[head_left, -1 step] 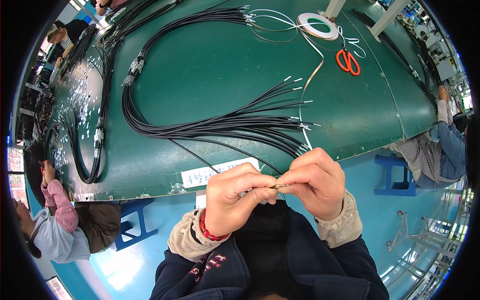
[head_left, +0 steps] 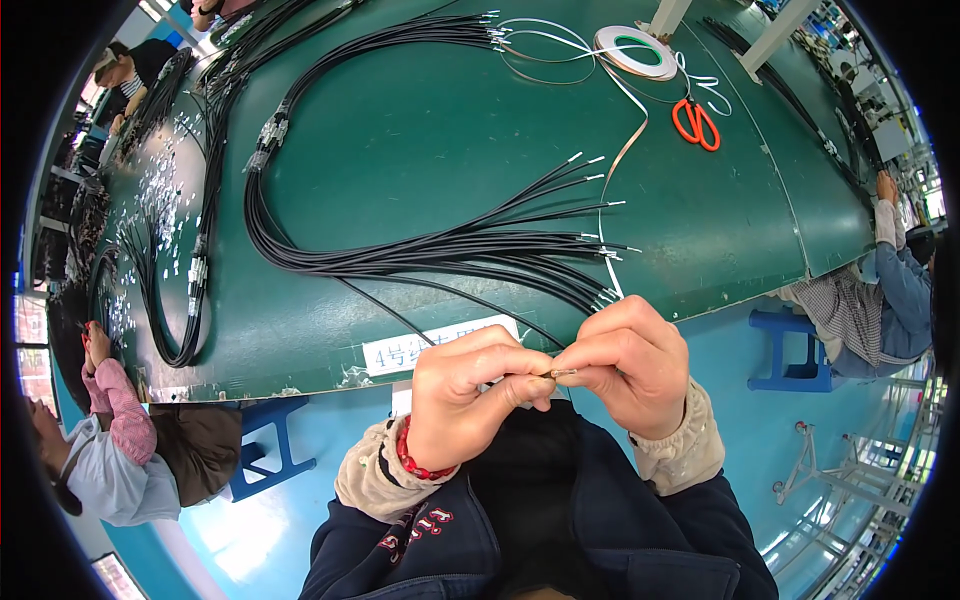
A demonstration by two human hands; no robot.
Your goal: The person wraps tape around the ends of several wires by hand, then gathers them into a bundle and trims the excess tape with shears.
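Over the table's near edge, my left hand and my right hand meet fingertip to fingertip. Both are closed in a pinch on a small copper-coloured strip, mostly covered by the fingers. One thin black cable runs from the bundle toward the fingertips; whether they grip its end is hidden. Another passes behind my left hand. Just beyond lies the black cable bundle, curved in a big loop, with silvery bare tips close to my right hand.
Farther back are a roll of white-and-copper tape, its loose strip and orange-handled scissors. A white paper label sits by the green table's near edge. More cables lie left. Co-workers sit on both sides near blue stools.
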